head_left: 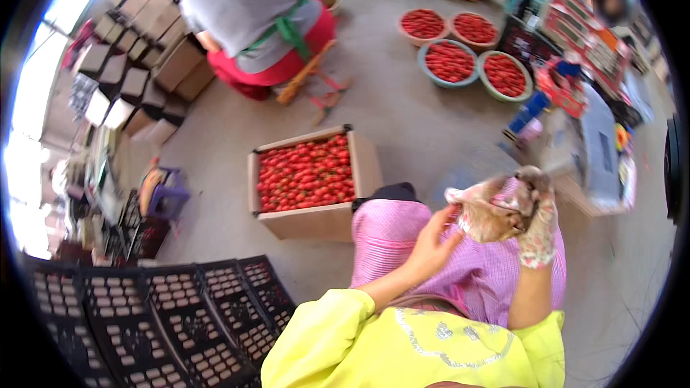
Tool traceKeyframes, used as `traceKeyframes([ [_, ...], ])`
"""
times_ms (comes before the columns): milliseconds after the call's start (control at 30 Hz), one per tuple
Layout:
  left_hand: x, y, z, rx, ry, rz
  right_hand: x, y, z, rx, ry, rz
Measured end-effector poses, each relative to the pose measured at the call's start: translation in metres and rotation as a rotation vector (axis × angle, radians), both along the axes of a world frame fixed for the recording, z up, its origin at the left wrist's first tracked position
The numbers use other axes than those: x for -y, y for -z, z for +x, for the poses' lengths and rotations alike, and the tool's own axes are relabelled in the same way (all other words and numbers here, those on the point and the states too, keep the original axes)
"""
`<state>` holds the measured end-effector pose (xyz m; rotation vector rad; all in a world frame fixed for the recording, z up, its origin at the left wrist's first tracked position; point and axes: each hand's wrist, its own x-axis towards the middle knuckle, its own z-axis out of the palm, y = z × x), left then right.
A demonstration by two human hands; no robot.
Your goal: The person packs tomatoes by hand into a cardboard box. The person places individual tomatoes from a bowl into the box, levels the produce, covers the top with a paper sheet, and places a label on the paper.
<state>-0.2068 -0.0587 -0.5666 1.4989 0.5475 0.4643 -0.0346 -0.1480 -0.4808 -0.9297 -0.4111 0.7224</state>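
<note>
L hand (433, 246) is going bare, its fingers nearly closed, pinching the near-left edge of a crumpled, soiled glove (489, 220), prob. b/c bare fingertips are feeling cloth edges better. R hand (539, 226) is wearing a flowery glove, its fingers curling round the opp. side, so the bundle is prob. being steadied betw. both; exact R grip I can't tell, w/ folds hiding it. The glove is sitting right at the fingers, above the pink trousers (392, 233), likely held there for a close look. Left of the fingers, a box (316, 225) of red fruit (305, 174) is standing on the floor (388, 115) beside the knee, open top up, prob. for easy reach. Bowls (451, 85) of red fruit are clustering well beyond the fingers, maybe to leave legroom. A black crate (154, 316) is resting left of, and nearer than, the fingers.
</note>
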Motion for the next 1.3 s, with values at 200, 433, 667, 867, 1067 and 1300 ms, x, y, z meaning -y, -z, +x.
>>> traceKeyframes([
  [200,-0.004,0.004,-0.025,0.081,0.149,-1.136,0.009,-0.032,-0.037,-0.27,-0.03,0.057],
  [433,0.03,0.007,-0.032,0.147,0.27,-1.022,0.052,-0.022,-0.054,-0.442,-0.063,0.176],
  [667,0.025,-0.015,-0.041,0.164,0.303,-1.421,0.077,-0.002,-0.054,-0.431,0.104,-0.021],
  [867,0.017,0.009,-0.03,-0.066,0.242,-1.138,0.101,0.035,-0.035,-0.525,0.09,-0.016],
  [1067,0.008,0.006,-0.019,-0.145,0.15,-1.256,0.098,0.054,-0.029,-0.631,0.184,-0.013],
  [1300,0.018,0.005,-0.014,-0.041,0.31,-1.233,0.102,0.062,-0.028,-0.617,0.065,0.055],
])
